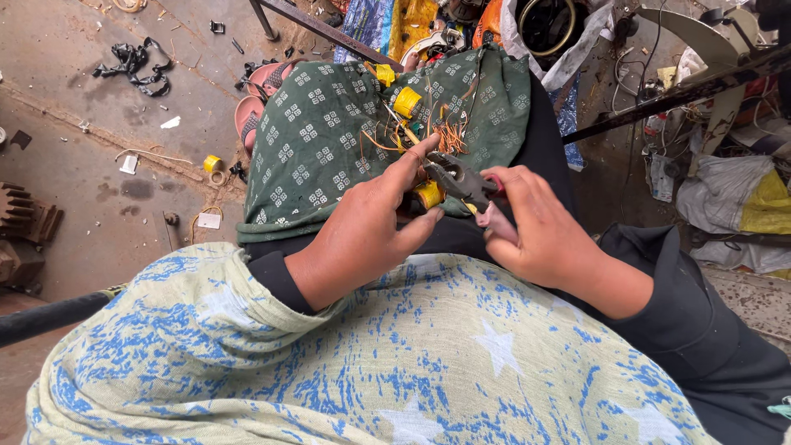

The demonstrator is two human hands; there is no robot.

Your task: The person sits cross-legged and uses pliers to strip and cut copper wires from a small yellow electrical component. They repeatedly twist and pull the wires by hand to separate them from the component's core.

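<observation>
My left hand (371,227) grips a small yellow coil (429,194) wound with copper wire, its fingers curled around it over my lap. My right hand (535,227) is closed on the pink-red handles of dark pliers (457,177), whose jaws point left at the coil and touch the wire near my left fingertips. On the green patterned cloth (313,148) over my knees lie another yellow coil (406,102) and a tangle of loose copper wire (449,136). A pale blue-and-cream shawl (371,363) covers my front.
On the dirty concrete floor to the left lie a small yellow tape roll (212,163), paper scraps and black scrap pieces (132,62). Pink sandals (255,99) rest past the cloth. Dark metal bars (676,95) cross at upper right above bags, wires and clutter. A rusty gear (21,210) sits at far left.
</observation>
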